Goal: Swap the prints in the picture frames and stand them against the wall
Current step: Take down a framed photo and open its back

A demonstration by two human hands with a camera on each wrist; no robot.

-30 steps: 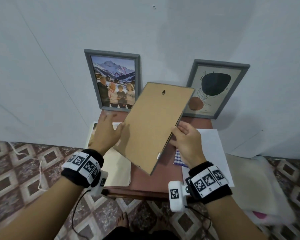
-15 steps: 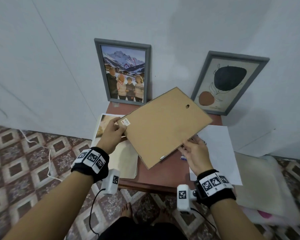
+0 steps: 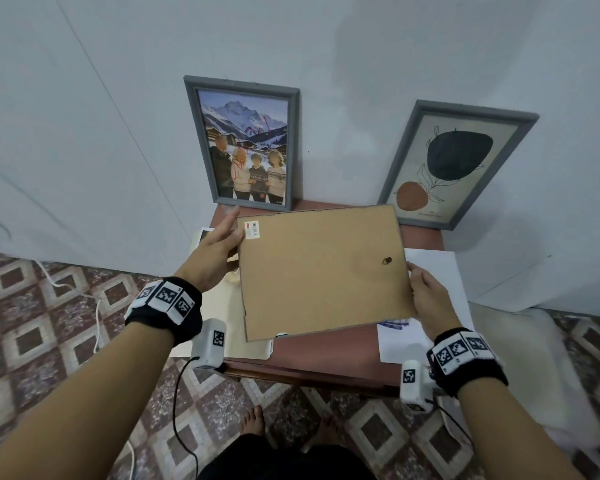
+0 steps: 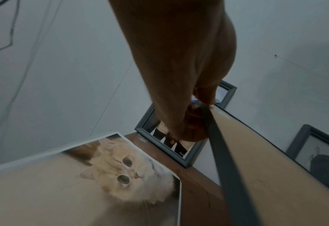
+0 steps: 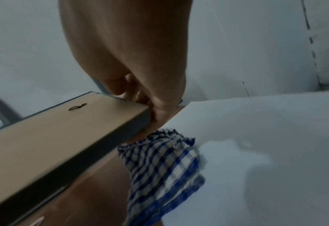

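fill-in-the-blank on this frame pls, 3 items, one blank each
1. The held frame shows its ____ side to the head camera.
2. The loose print on the table shows a ____.
3. The number of frames leaning on the wall is ____.
Missing words: back; cat; two

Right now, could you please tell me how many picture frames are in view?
3. The family-photo frame leans on the wall at left, the abstract-print frame leans at right, and the held frame, backing up, is between the left hand and right hand.
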